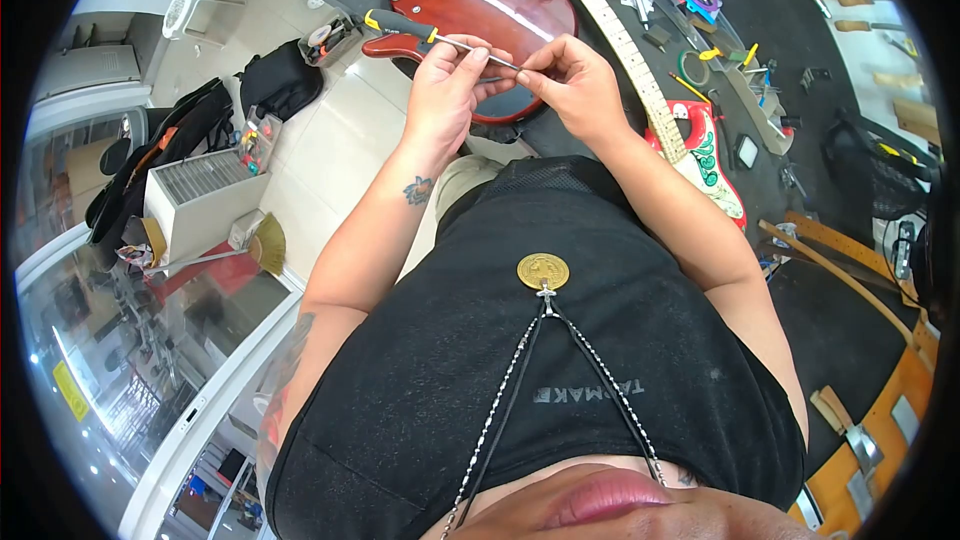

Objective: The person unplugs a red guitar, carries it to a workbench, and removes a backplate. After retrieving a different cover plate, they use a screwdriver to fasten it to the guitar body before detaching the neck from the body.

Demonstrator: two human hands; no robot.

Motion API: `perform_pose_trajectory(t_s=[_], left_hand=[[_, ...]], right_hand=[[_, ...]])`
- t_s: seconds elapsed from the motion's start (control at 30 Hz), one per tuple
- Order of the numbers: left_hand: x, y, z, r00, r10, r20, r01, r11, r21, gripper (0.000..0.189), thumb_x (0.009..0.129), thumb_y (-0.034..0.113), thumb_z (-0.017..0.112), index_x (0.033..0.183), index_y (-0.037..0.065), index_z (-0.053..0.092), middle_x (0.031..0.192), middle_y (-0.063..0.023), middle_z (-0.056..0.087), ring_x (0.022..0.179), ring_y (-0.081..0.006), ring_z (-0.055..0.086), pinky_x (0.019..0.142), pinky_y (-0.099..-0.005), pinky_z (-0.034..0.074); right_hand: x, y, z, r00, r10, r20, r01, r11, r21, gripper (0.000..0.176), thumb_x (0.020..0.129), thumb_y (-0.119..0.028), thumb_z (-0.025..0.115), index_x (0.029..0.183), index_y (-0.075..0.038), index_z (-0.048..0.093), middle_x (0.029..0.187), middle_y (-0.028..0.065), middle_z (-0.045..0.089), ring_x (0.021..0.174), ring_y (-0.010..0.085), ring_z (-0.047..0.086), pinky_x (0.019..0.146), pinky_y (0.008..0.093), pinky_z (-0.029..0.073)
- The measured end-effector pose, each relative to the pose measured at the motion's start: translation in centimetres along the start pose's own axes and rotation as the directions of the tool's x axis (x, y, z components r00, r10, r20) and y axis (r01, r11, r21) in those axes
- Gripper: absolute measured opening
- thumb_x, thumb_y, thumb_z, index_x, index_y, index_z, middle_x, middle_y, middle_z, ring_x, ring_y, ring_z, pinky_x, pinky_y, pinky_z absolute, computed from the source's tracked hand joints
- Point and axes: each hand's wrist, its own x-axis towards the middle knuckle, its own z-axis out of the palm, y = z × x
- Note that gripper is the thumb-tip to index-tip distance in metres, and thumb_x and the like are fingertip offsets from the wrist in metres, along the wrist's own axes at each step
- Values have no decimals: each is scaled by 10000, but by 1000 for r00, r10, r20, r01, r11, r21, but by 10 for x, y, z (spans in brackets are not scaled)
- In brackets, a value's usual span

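My left hand [448, 90] is closed around the shaft of a screwdriver [400, 27] with a yellow and black handle, which points up and to the left. The tip of the shaft reaches my right hand [578, 85], where thumb and index finger are pinched together. Whatever the right fingertips hold at the tip is too small to make out. Just beyond both hands lies a glossy red-brown guitar body [480, 2], with a black strap-like piece across its upper left part.
A guitar neck [610, 25] and a red and white guitar body [712, 165] lie at the right. Tools and a roll of tape [693, 68] are scattered on the dark bench [780, 20]. A white cabinet [190, 210] and black bags [283, 80] stand at the left.
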Motion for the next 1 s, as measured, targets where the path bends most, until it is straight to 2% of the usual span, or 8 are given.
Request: perform_pose_trajectory(t_s=[0.07,0.3,0.37,0.5,0.6,0.77,0.9,1.0], left_hand=[[-1,-2,-1,1000,0,-30,0,1000,-2,124,1065,148,583,1154,62,593,1121,-125,698,1010,-262,715,921,-440,589],[-2,-1,-4,998,-26,-58,28,999,36,122,1073,142,573,1139,43,597,1133,-138,702,1012,-251,719,910,-423,599],[-3,2,-6,1000,8,5,-9,976,218,149,1072,136,572,1165,21,581,1106,-135,710,975,-238,733,905,-388,613],[3,-5,-20,1000,-12,18,8,970,245,152,1077,134,562,1174,18,582,1128,-129,708,1014,-232,725,938,-393,607],[14,-17,-44,999,36,-27,-30,978,207,138,1085,116,537,1173,17,576,1150,-121,686,1098,-228,692,965,-403,601],[25,-24,-81,995,72,-74,-51,968,246,123,1090,99,523,1174,32,580,1137,-113,688,1074,-220,697,946,-391,601],[23,-36,-112,984,146,-100,-78,865,495,116,1074,80,552,1120,5,629,1038,-83,728,953,-173,717,857,-321,582],[14,-53,-126,985,168,-40,-83,663,744,110,1021,40,612,1000,-41,684,928,-95,742,876,-166,727,800,-313,570]], right_hand=[[0,5,0,996,-86,-3,86,995,-57,155,912,1,769,952,-23,621,937,44,704,861,96,652,770,256,538],[-3,-3,4,995,-90,-35,84,985,-152,141,870,-42,799,924,-15,672,861,31,714,806,90,655,740,274,545],[-3,-1,4,998,-64,-19,58,973,-223,162,861,-54,799,949,-13,669,856,50,715,797,105,663,743,281,547],[15,11,13,996,-93,5,91,957,-276,186,854,-73,795,973,-15,665,865,81,711,800,142,676,742,302,551],[40,30,21,984,-142,105,176,849,-498,276,816,-159,823,986,-16,659,959,149,711,923,304,699,811,403,557],[65,53,36,980,-145,134,197,750,-631,345,813,-228,857,1035,-28,684,1031,132,725,989,284,698,859,386,549],[81,49,32,971,-21,240,174,751,-637,322,842,-230,839,1041,-18,701,979,125,738,932,247,715,836,365,561],[85,36,28,974,6,226,140,770,-623,211,912,-191,764,992,-5,704,875,100,739,820,199,717,772,340,568]])
